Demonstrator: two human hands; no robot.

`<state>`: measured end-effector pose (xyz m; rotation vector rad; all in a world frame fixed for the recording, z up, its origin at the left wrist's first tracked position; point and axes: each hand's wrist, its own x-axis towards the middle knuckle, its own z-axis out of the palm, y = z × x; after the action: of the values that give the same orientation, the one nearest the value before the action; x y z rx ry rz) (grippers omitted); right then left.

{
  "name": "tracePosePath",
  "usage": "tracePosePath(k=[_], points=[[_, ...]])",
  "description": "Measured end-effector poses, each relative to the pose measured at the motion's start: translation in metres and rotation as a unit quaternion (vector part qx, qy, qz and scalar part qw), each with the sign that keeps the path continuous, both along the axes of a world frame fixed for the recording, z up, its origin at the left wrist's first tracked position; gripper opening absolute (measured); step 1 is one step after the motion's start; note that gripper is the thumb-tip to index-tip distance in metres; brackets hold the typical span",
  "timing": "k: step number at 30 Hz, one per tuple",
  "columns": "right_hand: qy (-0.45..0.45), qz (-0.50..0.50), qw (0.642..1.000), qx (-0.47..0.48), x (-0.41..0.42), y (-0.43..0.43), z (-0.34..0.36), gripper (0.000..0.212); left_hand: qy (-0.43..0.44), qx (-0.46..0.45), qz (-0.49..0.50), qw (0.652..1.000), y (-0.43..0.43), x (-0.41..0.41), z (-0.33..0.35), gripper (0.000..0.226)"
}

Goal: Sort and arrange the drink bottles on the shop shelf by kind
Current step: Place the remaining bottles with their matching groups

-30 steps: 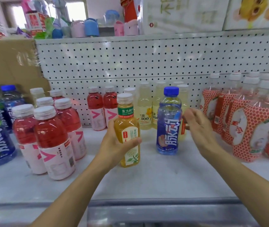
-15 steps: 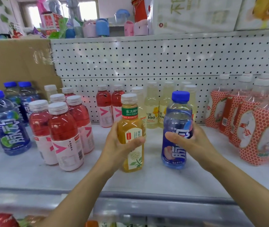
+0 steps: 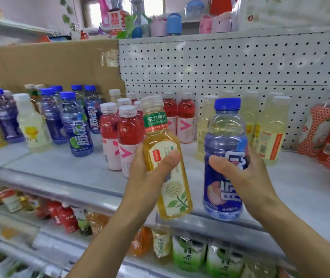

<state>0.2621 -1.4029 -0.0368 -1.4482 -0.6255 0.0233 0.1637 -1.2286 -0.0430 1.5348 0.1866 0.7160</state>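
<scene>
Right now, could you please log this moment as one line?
left hand: holds yellow tea bottle, tilted | right hand: holds blue-capped bottle, upright | shelf: red bottles, other blue bottles standing

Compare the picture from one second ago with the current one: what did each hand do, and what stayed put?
The right hand, open beside it a second ago, now grips the blue-capped bottle and has drawn it to the front of the shelf. The left hand keeps gripping the yellow tea bottle, now tilted and nearer. The red bottles stand unmoved.
</scene>
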Motion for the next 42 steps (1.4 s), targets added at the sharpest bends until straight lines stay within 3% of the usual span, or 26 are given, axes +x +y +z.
tracePosePath(k=[5, 10, 14, 19, 22, 25, 36, 39, 42], points=[[-0.012, 0.041, 0.999, 0.005, -0.033, 0.048, 0.006, 0.057, 0.011, -0.021, 0.024, 0.999, 0.041, -0.041, -0.005, 0.051], [-0.021, 0.073, 0.997, 0.008, -0.073, 0.12, 0.008, 0.042, 0.028, -0.015, 0.042, 0.999, 0.108, -0.091, -0.007, 0.064], [-0.016, 0.077, 0.997, 0.011, -0.106, 0.195, 0.004, 0.051, 0.049, -0.011, 0.07, 0.996, 0.181, -0.137, -0.007, 0.056], [-0.013, 0.074, 0.997, 0.035, -0.136, 0.293, 0.006, 0.068, 0.063, -0.011, 0.097, 0.993, 0.269, -0.186, -0.004, 0.07], [-0.002, 0.052, 0.997, 0.049, -0.143, 0.352, 0.009, 0.078, 0.064, -0.015, 0.099, 0.993, 0.314, -0.211, -0.004, 0.06], [0.004, 0.033, 0.997, 0.063, -0.138, 0.401, 0.01, 0.071, 0.061, -0.015, 0.102, 0.993, 0.353, -0.226, -0.004, 0.065], [0.011, -0.086, 0.996, -0.024, -0.107, 0.513, -0.014, 0.074, 0.053, -0.029, 0.09, 0.994, 0.458, -0.235, -0.009, 0.063], [-0.051, -0.148, 0.988, -0.015, -0.117, 0.518, -0.022, 0.086, 0.049, -0.03, 0.076, 0.995, 0.485, -0.228, -0.011, 0.054], [-0.254, -0.254, 0.933, 0.018, -0.139, 0.529, -0.024, 0.079, 0.055, -0.016, 0.054, 0.997, 0.515, -0.217, -0.012, 0.05]])
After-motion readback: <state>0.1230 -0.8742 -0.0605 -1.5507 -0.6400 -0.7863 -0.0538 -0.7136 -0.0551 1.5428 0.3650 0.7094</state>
